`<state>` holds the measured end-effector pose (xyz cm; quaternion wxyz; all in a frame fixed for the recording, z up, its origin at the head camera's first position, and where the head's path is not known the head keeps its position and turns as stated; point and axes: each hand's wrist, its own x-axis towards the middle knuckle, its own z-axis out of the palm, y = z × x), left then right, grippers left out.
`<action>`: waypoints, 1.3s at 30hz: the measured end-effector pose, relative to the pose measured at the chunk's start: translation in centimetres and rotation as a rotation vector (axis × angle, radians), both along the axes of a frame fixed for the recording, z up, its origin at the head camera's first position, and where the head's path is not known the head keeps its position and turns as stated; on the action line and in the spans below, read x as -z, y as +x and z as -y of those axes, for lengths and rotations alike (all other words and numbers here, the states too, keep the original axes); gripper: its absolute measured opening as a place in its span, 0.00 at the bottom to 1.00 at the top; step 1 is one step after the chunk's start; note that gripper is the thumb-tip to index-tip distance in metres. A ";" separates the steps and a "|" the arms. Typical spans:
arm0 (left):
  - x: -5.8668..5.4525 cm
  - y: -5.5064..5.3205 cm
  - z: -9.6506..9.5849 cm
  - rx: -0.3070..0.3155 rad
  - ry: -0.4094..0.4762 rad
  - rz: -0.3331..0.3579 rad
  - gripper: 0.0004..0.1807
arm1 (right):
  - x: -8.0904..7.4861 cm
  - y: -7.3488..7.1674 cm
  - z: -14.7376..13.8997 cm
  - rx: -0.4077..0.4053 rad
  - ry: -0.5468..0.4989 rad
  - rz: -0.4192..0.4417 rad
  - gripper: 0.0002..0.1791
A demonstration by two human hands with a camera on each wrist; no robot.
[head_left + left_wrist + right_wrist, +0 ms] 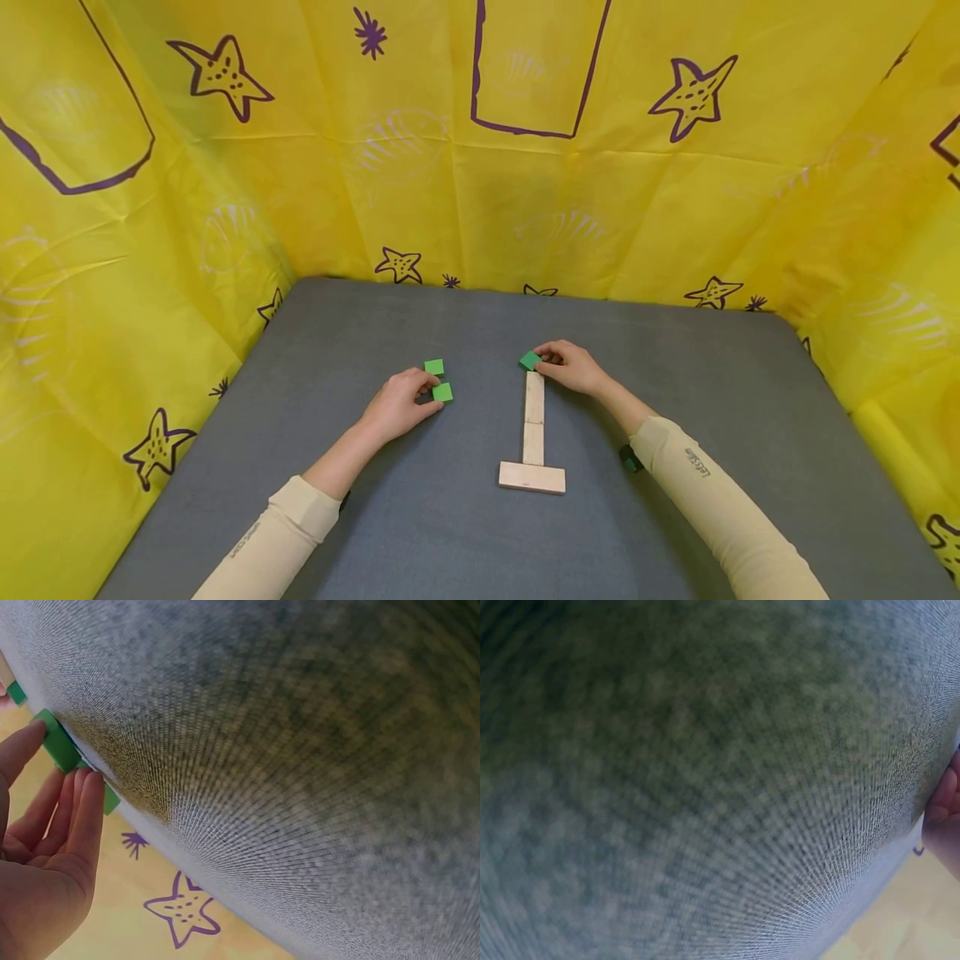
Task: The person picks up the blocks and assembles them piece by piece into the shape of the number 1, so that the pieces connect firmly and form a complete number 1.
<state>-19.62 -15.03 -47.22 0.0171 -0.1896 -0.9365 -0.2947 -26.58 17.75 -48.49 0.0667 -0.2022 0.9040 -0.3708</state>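
Note:
My left hand (400, 404) pinches a light green block (443, 392) between thumb and fingers on the left of the table. Just beyond it lies a second light green block (434, 367), close to the fingertips. In the left wrist view the thumb and fingers stand on either side of the pinched green block (58, 741). At the far end of a line of wooden blocks, my right hand (572, 367) grips a darker green block (529, 361). Two narrow wooden blocks (534, 400) lie end to end, meeting a crosswise wooden block (532, 477) at the near end.
The grey tabletop (360, 325) spreads around both hands. Yellow cloth (480, 200) with purple starfish drawings hangs behind the table and along its sides. In the right wrist view mostly grey table cloth (705, 825) shows, with part of the right hand (945, 817) at the edge.

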 end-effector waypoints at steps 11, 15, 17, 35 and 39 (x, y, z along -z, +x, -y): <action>0.1 0.1 -0.2 0.000 0.005 0.000 0.15 | 0.2 -0.1 -0.1 0.004 -0.003 -0.002 0.17; 0.1 0.1 -0.3 0.003 0.018 -0.011 0.15 | 0.2 -0.1 -0.1 0.003 -0.005 -0.001 0.17; 0.1 0.1 -0.4 0.001 0.022 -0.010 0.15 | 0.2 -0.1 -0.1 0.002 -0.005 -0.001 0.17; -1.4 -0.5 -3.3 -0.030 0.072 -0.003 0.15 | 0.1 -0.1 -0.1 -0.007 -0.007 -0.005 0.17; -1.6 -0.9 -4.0 -0.031 0.048 0.003 0.15 | 0.2 -0.2 0.0 -0.004 -0.005 -0.009 0.17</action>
